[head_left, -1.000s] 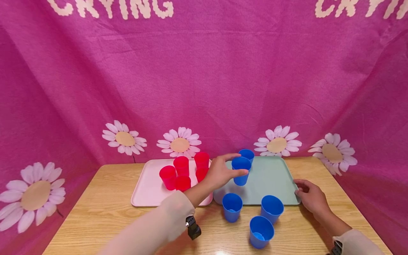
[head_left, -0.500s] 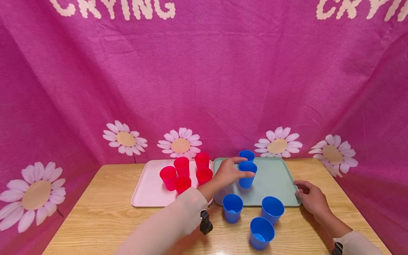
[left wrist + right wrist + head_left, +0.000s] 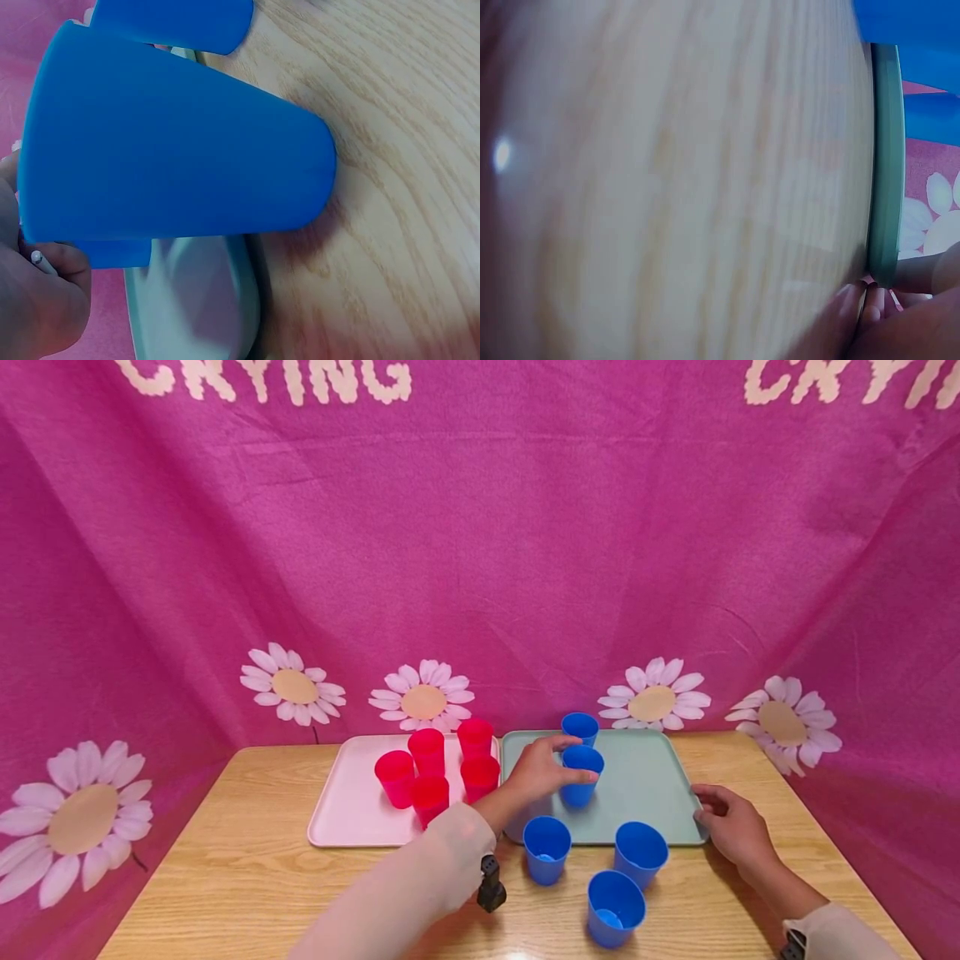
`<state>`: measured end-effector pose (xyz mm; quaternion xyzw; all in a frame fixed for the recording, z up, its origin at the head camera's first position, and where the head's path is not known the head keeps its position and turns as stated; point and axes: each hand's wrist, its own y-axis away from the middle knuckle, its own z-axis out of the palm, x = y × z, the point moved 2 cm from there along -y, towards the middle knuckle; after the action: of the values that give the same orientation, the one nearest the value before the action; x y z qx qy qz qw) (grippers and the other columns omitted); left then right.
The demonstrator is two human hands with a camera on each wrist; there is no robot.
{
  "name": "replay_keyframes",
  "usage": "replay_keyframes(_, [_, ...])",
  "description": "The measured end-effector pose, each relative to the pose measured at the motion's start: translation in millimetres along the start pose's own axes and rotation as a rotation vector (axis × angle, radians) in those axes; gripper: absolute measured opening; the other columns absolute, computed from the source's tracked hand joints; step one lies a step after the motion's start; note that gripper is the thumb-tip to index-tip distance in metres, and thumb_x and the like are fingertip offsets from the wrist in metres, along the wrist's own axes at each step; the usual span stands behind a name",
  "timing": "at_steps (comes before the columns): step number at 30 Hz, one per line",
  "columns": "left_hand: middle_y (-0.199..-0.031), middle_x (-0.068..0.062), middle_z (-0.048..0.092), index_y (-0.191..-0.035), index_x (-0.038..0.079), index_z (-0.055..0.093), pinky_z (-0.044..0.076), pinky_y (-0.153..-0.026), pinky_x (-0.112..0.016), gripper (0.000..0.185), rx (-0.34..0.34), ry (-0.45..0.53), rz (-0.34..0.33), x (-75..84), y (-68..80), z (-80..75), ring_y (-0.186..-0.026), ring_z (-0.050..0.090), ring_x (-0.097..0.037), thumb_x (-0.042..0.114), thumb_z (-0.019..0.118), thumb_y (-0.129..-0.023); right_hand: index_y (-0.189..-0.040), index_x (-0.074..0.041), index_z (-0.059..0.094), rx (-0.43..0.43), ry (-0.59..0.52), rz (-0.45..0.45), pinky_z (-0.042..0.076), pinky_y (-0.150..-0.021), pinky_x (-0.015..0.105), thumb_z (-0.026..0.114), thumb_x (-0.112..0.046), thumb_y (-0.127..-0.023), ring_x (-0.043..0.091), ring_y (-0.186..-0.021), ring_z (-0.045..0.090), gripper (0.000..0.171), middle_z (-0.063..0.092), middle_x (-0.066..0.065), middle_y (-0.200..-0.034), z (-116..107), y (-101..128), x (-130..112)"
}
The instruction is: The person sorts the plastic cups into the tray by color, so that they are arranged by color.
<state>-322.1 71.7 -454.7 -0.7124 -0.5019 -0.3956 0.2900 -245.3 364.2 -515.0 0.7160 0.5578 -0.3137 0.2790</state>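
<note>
Closest to me on the wooden table are three loose blue cups: one at about 6 o'clock, one just past it at 1 o'clock, and one over at 10 o'clock from it. All three stand upright, near each other but not touching.

My right hand sits at 3 o'clock, fingers curled onto the near right corner of the green tray. The right wrist view shows fingertips touching the tray edge.

My left hand reaches across the middle and wraps narrowly around a blue cup standing on the green tray, thumb on the near side, fingers over the far rim. In the left wrist view the nearest loose cup fills most of the frame.

Farther back, at 12 o'clock, another blue cup stands at the tray's far edge.

At 10 o'clock the pink tray carries five red cups bunched together. Behind everything hangs a pink curtain with daisies.
</note>
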Motion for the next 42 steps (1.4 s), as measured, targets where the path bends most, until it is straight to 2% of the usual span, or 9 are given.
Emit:
replay_keyframes(6, [-0.137, -0.004, 0.065, -0.138, 0.024, 0.066, 0.054, -0.097, -0.049, 0.061, -0.001, 0.032, -0.009, -4.1, -3.4, 5.4, -0.133, 0.056, -0.032, 0.035, 0.087, -0.082, -0.145, 0.007, 0.048, -0.004, 0.003, 0.006, 0.051, -0.085, 0.026, 0.055, -0.003, -0.102, 0.044, -0.118, 0.052, 0.045, 0.050, 0.034, -0.140, -0.5, 0.2, 0.0])
replay_keyframes(11, [-0.137, -0.001, 0.065, -0.138, 0.026, 0.066, 0.054, -0.098, -0.048, 0.061, -0.004, 0.029, -0.017, -7.2, -6.0, 9.4, -0.133, 0.056, -0.030, 0.035, 0.088, -0.081, -0.146, 0.007, 0.048, -0.006, 0.003, 0.000, 0.050, -0.083, 0.020, 0.055, -0.003, -0.102, 0.044, -0.119, 0.052, 0.045, 0.050, 0.034, -0.142, -0.2, 0.0, 0.9])
replay_keyframes(18, [-0.137, 0.000, 0.065, -0.138, 0.027, 0.066, 0.055, -0.097, -0.048, 0.061, -0.014, 0.051, -0.019, -11.4, -6.6, 11.4, -0.133, 0.056, -0.029, 0.035, 0.088, -0.081, -0.145, 0.007, 0.049, 0.000, -0.007, -0.008, 0.041, -0.072, 0.007, 0.055, -0.003, -0.102, 0.042, -0.118, 0.053, 0.045, 0.051, 0.034, -0.141, 0.6, -0.4, 2.2])
replay_keyframes(21, [-0.137, -0.001, 0.065, -0.139, 0.025, 0.065, 0.055, -0.095, -0.047, 0.062, -0.024, 0.060, -0.010, -11.7, -6.0, 11.3, -0.131, 0.057, -0.028, 0.034, 0.088, -0.082, -0.145, 0.007, 0.049, 0.000, -0.009, -0.011, 0.040, -0.072, 0.006, 0.055, -0.003, -0.102, 0.042, -0.118, 0.053, 0.044, 0.051, 0.034, -0.141, 0.2, -0.3, 2.1])
replay_keyframes(26, [-0.134, -0.001, 0.067, -0.140, 0.023, 0.065, 0.057, -0.085, -0.038, 0.064, -0.031, 0.054, 0.002, -11.0, -6.0, 11.1, -0.119, 0.062, -0.022, 0.034, 0.088, -0.082, -0.144, 0.007, 0.049, 0.004, -0.012, -0.008, 0.040, -0.072, 0.006, 0.055, -0.003, -0.102, 0.043, -0.118, 0.053, 0.044, 0.051, 0.034, -0.141, 0.3, -0.3, 2.8])
replay_keyframes(31, [-0.128, -0.001, 0.069, -0.142, 0.021, 0.063, 0.054, -0.074, -0.029, 0.066, -0.047, 0.055, 0.010, -11.7, -6.5, 10.8, -0.096, 0.063, -0.013, 0.034, 0.088, -0.082, -0.144, 0.007, 0.050, 0.004, -0.010, -0.003, 0.040, -0.073, 0.007, 0.056, -0.003, -0.101, 0.042, -0.118, 0.053, 0.044, 0.051, 0.033, -0.141, 1.1, -0.1, 3.1])
replay_keyframes(34, [-0.117, 0.000, 0.070, -0.143, 0.022, 0.063, 0.050, -0.067, -0.026, 0.068, -0.055, 0.022, 0.019, -12.0, -6.2, 9.7, -0.080, 0.059, -0.011, 0.035, 0.088, -0.082, -0.144, 0.007, 0.050, 0.008, -0.006, -0.007, 0.045, -0.078, 0.013, 0.056, -0.002, -0.101, 0.042, -0.117, 0.053, 0.044, 0.052, 0.034, -0.140, 0.7, -0.2, 2.6])
replay_keyframes(37, [-0.099, -0.002, 0.069, -0.145, 0.022, 0.061, 0.048, -0.061, -0.025, 0.070, -0.063, -0.029, 0.032, -11.1, -5.7, 7.6, -0.069, 0.056, -0.012, 0.038, 0.087, -0.082, -0.144, 0.007, 0.051, 0.009, 0.004, -0.008, 0.048, -0.082, 0.019, 0.056, -0.003, -0.101, 0.042, -0.118, 0.054, 0.044, 0.052, 0.033, -0.140, 0.7, -0.5, 2.5])
replay_keyframes(42, [-0.084, -0.002, 0.065, -0.149, 0.023, 0.057, 0.046, -0.057, -0.024, 0.075, -0.062, -0.097, 0.041, -10.1, -4.3, 4.0, -0.068, 0.056, -0.011, 0.042, 0.086, -0.082, -0.145, 0.006, 0.050, 0.004, 0.001, 0.001, 0.047, -0.080, 0.016, 0.055, -0.003, -0.102, 0.043, -0.118, 0.053, 0.044, 0.052, 0.033, -0.140, 1.0, -0.9, 3.6])
